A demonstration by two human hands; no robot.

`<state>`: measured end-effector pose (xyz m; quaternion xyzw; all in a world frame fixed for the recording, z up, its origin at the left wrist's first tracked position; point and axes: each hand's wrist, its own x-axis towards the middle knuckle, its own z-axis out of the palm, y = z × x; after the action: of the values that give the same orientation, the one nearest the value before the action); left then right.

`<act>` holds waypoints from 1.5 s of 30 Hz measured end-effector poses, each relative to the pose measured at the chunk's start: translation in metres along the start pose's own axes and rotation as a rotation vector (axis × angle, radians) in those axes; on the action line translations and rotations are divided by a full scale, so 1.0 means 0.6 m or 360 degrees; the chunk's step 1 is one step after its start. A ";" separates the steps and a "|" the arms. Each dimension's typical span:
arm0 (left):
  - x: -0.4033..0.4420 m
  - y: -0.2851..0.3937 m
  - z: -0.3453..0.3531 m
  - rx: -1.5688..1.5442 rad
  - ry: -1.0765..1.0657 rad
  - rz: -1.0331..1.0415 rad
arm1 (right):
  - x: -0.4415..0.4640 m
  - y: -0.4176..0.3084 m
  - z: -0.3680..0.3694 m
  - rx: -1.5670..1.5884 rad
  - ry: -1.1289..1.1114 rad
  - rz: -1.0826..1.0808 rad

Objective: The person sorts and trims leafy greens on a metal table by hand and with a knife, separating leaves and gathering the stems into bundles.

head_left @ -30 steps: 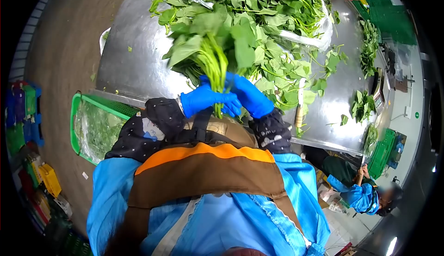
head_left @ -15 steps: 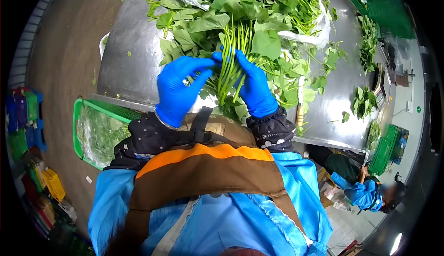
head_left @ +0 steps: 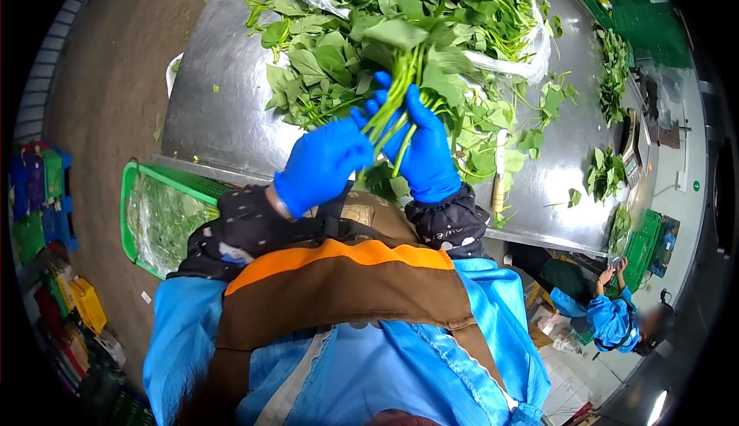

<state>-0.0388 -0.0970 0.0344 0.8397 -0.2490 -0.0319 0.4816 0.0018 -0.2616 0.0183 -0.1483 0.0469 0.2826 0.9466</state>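
My right hand [head_left: 426, 153], in a blue glove, is wrapped round a bunch of leafy greens [head_left: 400, 87]. The bunch's long green stems point down towards me and its broad leaves face away. Beside the lower stems is my left hand [head_left: 323, 163], also gloved in blue, its fingers curled and slightly blurred. Whatever those fingers may grip is hidden. A large pile of loose leafy greens [head_left: 323, 60] covers the far part of the metal table [head_left: 212, 91]. To the right of my right hand lies a knife [head_left: 499, 168] with a wooden handle.
A green crate [head_left: 129, 214] lined with clear plastic stands at the table's left. Clear plastic bagging [head_left: 531, 60] lies among the greens. Smaller bunches [head_left: 613, 76] rest along the table's right side. A co-worker in blue [head_left: 612, 322] is at the lower right, near green crates [head_left: 650, 249].
My left hand has moved right and down to the stems, its fingers curling from an open curve. The bunch has tilted, its leaf end blurred. The co-worker's hands have risen.
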 end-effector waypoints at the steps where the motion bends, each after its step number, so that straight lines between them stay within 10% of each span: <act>1: -0.018 -0.001 -0.011 -0.0121 -0.0244 -0.0006 | -0.002 -0.006 0.014 -0.0030 0.0113 -0.0093; 4: -0.062 -0.020 -0.042 -0.0637 -0.0746 -0.0339 | -0.003 -0.028 0.018 -0.0018 0.0101 -0.0144; 7: -0.051 -0.051 -0.106 0.0674 -0.0818 -0.0889 | -0.003 -0.031 0.038 -0.0312 0.0104 -0.0126; 9: -0.031 -0.046 -0.102 0.0196 -0.0043 -0.0475 | -0.004 -0.020 0.045 -0.0792 0.0127 -0.0036; 12: -0.008 -0.035 -0.072 -0.1148 -0.0085 -0.0540 | -0.010 0.019 0.063 -0.1435 0.0106 0.0250; 15: -0.017 -0.042 -0.036 -0.1902 -0.0261 -0.1311 | -0.002 0.051 0.041 -0.1328 -0.0159 0.0467; 32: 0.021 -0.074 -0.023 -0.2450 0.0037 -0.1063 | -0.011 0.075 -0.011 -0.1324 0.0056 0.0374; 37: 0.014 -0.062 -0.002 -0.2310 -0.0125 -0.0472 | -0.010 0.069 -0.012 -0.0827 0.0065 0.0514; 41: 0.019 -0.066 -0.009 -0.2292 -0.0501 -0.0969 | -0.014 0.073 -0.021 -0.1017 0.0089 0.0637; 45: 0.033 -0.068 -0.069 -0.2649 0.0483 -0.0620 | -0.029 0.023 -0.025 -0.1897 -0.0018 0.0172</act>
<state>0.0068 -0.0562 0.0268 0.2374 0.0705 -0.1733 0.9532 -0.0204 -0.2643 0.0037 -0.6498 -0.1172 0.3087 0.6846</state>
